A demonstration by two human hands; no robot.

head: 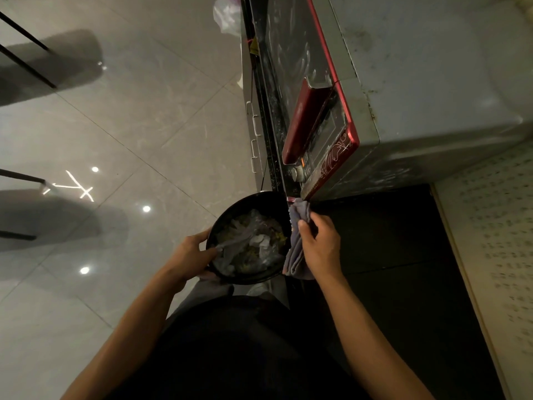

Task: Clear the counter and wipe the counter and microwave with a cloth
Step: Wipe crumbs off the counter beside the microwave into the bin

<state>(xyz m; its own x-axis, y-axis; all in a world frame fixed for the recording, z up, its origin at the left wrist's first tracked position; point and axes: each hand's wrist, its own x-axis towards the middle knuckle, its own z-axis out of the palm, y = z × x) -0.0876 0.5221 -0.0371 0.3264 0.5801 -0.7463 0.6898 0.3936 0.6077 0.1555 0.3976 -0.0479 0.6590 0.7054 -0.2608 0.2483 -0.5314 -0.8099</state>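
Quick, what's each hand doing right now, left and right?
Left hand: holding the black bin by its rim, thumb over the edge.
Right hand: closed around the grey cloth.

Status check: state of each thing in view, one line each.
left hand: grips the rim of the black bin.
black bin: held beside the edge of the counter, partly full of litter.
right hand: grips the cloth.
cloth: bunched, at the counter edge.
microwave: door shut, top stained.
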